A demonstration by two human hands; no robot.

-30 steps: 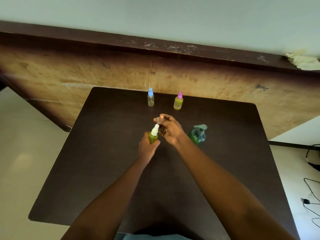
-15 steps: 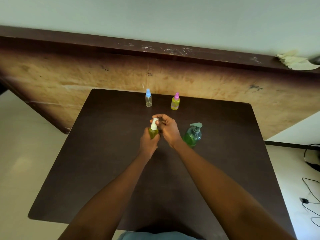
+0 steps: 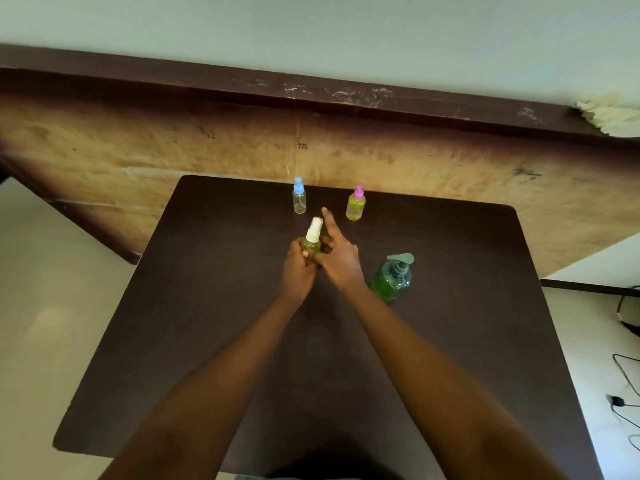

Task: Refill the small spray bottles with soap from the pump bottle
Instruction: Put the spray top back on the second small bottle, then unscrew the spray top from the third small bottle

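Observation:
On the dark table [image 3: 207, 306], my left hand [image 3: 298, 270] grips a small spray bottle with a white top [image 3: 312, 241], upright and holding yellow-green liquid. My right hand [image 3: 341, 261] lies against the bottle's right side with its index finger pointing straight out past the top; nothing shows in it. A clear, empty-looking bottle with a blue top [image 3: 299, 202] and a yellow-filled bottle with a pink top [image 3: 355, 206] stand near the far edge. The green pump bottle [image 3: 393, 278] stands just right of my right wrist.
A worn wooden panel [image 3: 173, 150] rises right behind the table's far edge, with a dark ledge above it and a crumpled cloth [image 3: 609, 116] at the ledge's right end. Black cables [image 3: 623, 403] lie on the pale floor to the right.
My right hand held a small clear piece above the bottle a second ago, then closed over the white top. Now it has let go and its index finger is stretched out.

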